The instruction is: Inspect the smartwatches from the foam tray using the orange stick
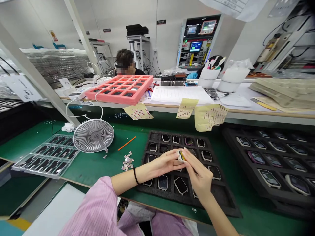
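Above a black foam tray point(157, 193), both hands hold one small smartwatch case point(181, 156), tilted up, with yellow and black parts showing inside its pale frame. My left hand point(165, 163) grips its left side between thumb and fingers. From the right, my right hand point(198, 173) presses on it with the fingertips closed together. My fingers hide most of the case. Several pale-framed smartwatch cases with dark screens, such as a watch point(180, 186) near the front, lie in the tray's compartments below.
A second foam tray point(268, 196) of watches sits at right. Leftward are small metallic pieces point(127, 162), an orange stick point(126, 143), a grey fan point(93, 135) and a clear tray point(46, 155) of black parts. The shelf point(167, 105) bears a pink tray point(120, 98); a person point(126, 64) sits behind.
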`<state>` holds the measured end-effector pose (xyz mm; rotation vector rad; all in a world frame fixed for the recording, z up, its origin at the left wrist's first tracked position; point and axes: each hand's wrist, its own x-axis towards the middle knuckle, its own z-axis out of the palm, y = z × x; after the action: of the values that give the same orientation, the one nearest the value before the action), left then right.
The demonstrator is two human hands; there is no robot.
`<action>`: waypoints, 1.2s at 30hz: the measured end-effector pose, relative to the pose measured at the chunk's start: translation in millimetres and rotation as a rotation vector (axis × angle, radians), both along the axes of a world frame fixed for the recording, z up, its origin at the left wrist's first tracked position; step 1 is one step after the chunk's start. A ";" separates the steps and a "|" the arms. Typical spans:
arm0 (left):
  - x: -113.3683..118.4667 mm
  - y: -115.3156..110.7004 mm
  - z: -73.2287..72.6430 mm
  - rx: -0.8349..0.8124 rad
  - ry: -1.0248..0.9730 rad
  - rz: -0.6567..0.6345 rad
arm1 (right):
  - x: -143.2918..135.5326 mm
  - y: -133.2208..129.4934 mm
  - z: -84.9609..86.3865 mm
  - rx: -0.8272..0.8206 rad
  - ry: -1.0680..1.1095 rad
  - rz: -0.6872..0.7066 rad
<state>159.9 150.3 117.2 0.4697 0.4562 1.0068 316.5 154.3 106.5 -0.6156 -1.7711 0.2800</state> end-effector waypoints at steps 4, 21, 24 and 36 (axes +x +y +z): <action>3.4 -0.4 -0.7 -0.026 0.011 0.028 | -6.0 1.0 -7.4 0.162 -0.106 -0.123; -34.2 102.4 -6.2 0.516 1.285 0.276 | 16.9 5.4 -36.9 -0.220 -0.213 -0.256; -55.2 134.7 -12.9 0.599 1.516 0.227 | 22.6 -0.9 -51.2 -0.245 -0.232 -0.221; -57.8 161.8 -15.5 0.940 1.866 -0.085 | 21.0 -5.8 -54.7 -0.224 -0.229 -0.050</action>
<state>102.1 312.1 101.7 2.2761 1.5623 0.3433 337.5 148.5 51.8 -0.8797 -1.9552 0.3891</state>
